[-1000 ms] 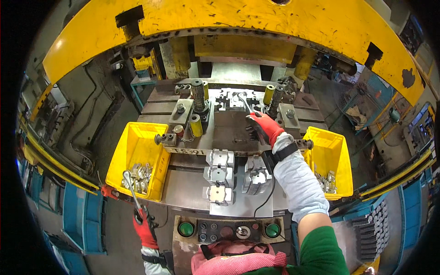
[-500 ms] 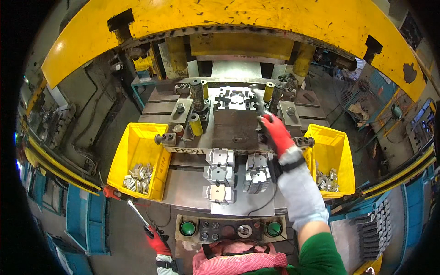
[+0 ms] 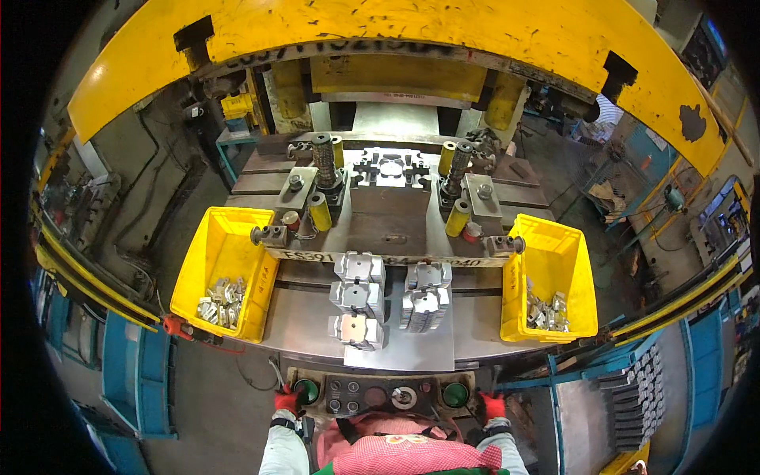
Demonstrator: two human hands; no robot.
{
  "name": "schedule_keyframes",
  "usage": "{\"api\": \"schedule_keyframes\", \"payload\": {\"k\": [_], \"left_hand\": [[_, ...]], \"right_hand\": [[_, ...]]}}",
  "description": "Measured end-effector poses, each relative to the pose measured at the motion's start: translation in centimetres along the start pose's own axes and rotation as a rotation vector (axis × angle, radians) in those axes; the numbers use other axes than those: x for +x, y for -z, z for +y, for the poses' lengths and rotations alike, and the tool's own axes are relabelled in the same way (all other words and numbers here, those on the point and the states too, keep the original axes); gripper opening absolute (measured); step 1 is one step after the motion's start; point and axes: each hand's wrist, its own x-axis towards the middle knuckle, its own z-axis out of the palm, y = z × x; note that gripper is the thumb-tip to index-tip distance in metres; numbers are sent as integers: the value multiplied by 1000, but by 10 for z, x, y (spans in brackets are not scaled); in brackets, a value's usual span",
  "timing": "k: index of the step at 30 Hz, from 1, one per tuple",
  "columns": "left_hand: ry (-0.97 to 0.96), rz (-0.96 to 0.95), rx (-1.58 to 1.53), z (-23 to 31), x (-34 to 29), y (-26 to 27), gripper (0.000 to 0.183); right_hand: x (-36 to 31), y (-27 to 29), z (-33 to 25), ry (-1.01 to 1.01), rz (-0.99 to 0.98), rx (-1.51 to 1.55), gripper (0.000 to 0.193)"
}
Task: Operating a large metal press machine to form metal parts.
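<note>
Head view: I can't tell whether the red-gloved fingers of the left hand (image 3: 286, 400) and right hand (image 3: 492, 406) are apart or together; they sit at the control panel's (image 3: 389, 386) outer ends. Bare floor (image 3: 207, 396) gives room left of it; the press bed (image 3: 305, 321) edge crowds its far side. Worn tan framing surrounds its dark, knobbed face and round green buttons (image 3: 457, 394).
</note>
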Motion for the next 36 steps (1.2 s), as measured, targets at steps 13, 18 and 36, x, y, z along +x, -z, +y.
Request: {"api": "schedule_keyframes", "payload": {"k": [13,18,36], "left_hand": [[-295,295,610,22,-24,-12,103],[-270,305,533,20,-20,-13,101],[-146,-137,303,11,17,6,95]], "right_hand": [[-1,-45,-37,-187,28,-494,81],[1,-48,-27,-146,54,-459,74],[-4,-37,-42,-175,-61,-461,66]]}}
